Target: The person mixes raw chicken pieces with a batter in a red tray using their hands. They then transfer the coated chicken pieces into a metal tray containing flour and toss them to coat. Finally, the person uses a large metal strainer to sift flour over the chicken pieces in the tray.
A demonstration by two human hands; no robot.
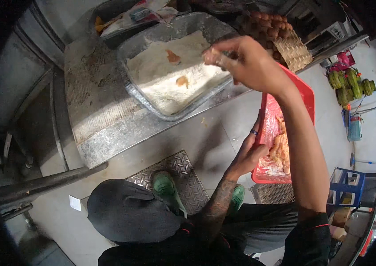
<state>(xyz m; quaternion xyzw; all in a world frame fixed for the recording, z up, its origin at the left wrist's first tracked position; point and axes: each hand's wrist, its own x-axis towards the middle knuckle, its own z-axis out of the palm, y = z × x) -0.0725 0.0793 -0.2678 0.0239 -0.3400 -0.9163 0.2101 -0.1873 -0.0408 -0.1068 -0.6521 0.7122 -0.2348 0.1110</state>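
A grey tub of pale flour sits on a floury metal table. Two pieces of raw meat, one darker piece and one lighter piece, lie apart on the flour. Over the tub's right edge is my right hand, fingers bent together and coated with residue; whether something small is between them I cannot tell. My left hand grips the near-left wall of a red plastic tub, which holds wet raw meat pieces. My right forearm hides part of that tub.
Eggs and egg trays stand behind the red tub. A black bin with packaging is beyond the flour tub. The metal table extends left. Green gas cylinders and a blue crate are at the right.
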